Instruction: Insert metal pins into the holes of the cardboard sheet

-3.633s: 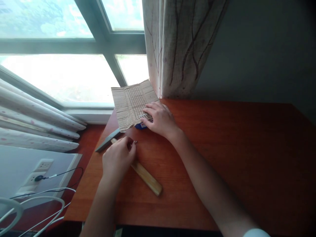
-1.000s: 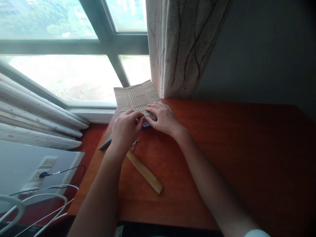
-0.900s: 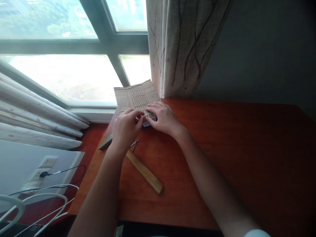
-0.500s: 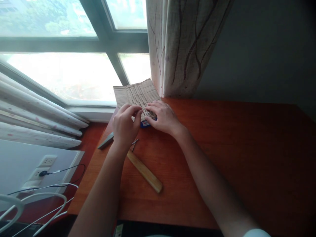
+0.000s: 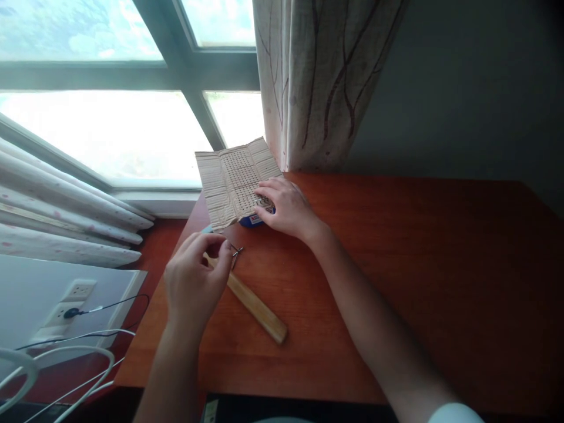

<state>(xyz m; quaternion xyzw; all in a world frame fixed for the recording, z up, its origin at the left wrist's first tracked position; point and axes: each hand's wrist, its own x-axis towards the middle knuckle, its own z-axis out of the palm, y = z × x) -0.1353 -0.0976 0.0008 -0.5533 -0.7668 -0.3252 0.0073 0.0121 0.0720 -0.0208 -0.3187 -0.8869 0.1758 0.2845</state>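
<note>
Watching from my station, I am seeing both hands working at the far left end of a reddish wooden desk (image 5: 396, 282). The cardboard sheet (image 5: 215, 191) is lying by the window (image 5: 150, 135), its middle strip showing rows of small holes, its sides ridged. Something blue (image 5: 245, 222), printed with a label, is showing under its near edge; most of it is staying out of my sight.

Right hand (image 5: 286, 208): resting over the near right part of the sheet, thumb and fingers standing apart. Small metal bits (image 5: 264, 201) are showing in the gap between them, too blurred for me to sort.

Left hand (image 5: 198, 270): hanging over the desk, nearer than the sheet and clear of it. Thumb and forefinger are curling toward each other, tips about meeting; I cannot tell whether they are pinching anything. Thin metal pieces (image 5: 240, 249) are lying crossed just right of the fingertips.

A wooden handle (image 5: 258, 308) is slanting from beneath the left hand toward the near right, its far end hidden.

Round about: a patterned curtain (image 5: 330, 82) is hanging behind the sheet, and a black plug (image 5: 70, 314) is sitting in the wall socket at left.
</note>
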